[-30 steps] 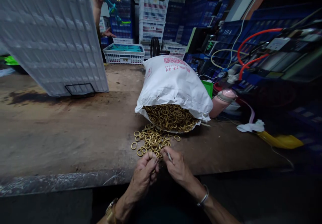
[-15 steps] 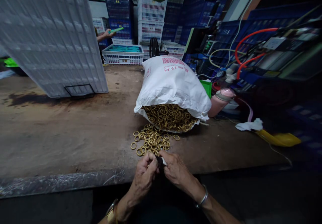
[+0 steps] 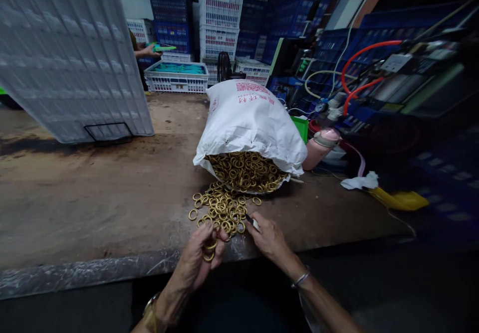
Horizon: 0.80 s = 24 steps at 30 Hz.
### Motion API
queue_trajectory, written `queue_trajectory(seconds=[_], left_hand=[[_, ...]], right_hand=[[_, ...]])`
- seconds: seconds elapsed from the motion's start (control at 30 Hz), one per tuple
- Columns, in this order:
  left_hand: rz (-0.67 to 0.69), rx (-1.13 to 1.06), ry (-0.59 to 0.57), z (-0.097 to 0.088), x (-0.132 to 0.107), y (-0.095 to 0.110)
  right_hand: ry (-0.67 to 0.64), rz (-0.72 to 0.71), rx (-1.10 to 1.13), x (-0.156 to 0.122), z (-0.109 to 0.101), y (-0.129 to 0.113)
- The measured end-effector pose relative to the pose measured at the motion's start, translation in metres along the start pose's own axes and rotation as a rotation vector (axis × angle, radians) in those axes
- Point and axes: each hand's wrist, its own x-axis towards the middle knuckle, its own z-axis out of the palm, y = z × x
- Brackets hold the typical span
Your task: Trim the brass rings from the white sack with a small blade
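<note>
My left hand (image 3: 192,255) is closed at the table's front edge, with a few brass-coloured rings (image 3: 209,256) held in its fingers. A little to the right, my right hand (image 3: 272,239) grips a small tool with a dark tip and a white part (image 3: 253,222); its exact kind is unclear. Just beyond both hands lies a loose pile of the same rings (image 3: 220,204). The pile spreads from the open mouth of a white woven sack (image 3: 250,123) lying on its side, which is full of rings (image 3: 247,171).
A grey ribbed plastic panel (image 3: 75,59) stands at left on the wooden table (image 3: 93,198). A pink bottle (image 3: 321,148), a white cloth (image 3: 359,181) and machinery with red hoses (image 3: 368,46) are at right. Behind, another person's hand (image 3: 149,50) holds something green near a white crate (image 3: 175,84).
My hands have moved apart. The left has come away from the dark tool, showing the rings in its fingers; the right keeps the tool, its dark tip now beside the pile. The view shifted slightly.
</note>
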Motion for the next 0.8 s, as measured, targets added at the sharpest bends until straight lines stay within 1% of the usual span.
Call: queue_trajectory(seconds=[0.1,0.2,0.27,0.37,0.43,0.57,0.67,0.73,0.8], left_hand=[[-0.001,-0.042,0.028,-0.004,0.001,0.002],[-0.013,-0.106,0.028,-0.010,0.002,0.002],[-0.049,-0.154,0.007,-0.013,0.003,0.001],[-0.099,-0.212,-0.019,-0.016,0.005,-0.002],[-0.107,-0.206,-0.005,-0.015,0.006,-0.005],[-0.097,-0.043,0.044,-0.010,0.010,-0.013],[-0.028,0.135,0.066,-0.007,0.013,-0.019],[0.020,0.259,0.092,-0.005,0.013,-0.021],[0.036,0.367,0.102,-0.004,0.012,-0.021]], right_hand=[[0.022,-0.018,-0.040,-0.003,0.008,-0.012],[0.034,0.000,-0.094,-0.002,0.012,-0.016],[0.026,0.009,-0.126,-0.001,0.012,-0.014],[0.038,-0.014,-0.149,0.000,0.012,-0.009],[0.065,-0.038,-0.116,0.001,0.011,-0.005],[0.055,-0.088,0.110,0.001,0.008,-0.007],[0.044,-0.181,0.266,-0.002,0.004,-0.019],[0.040,-0.252,0.316,-0.004,0.001,-0.030],[0.014,-0.299,0.362,-0.005,-0.002,-0.041]])
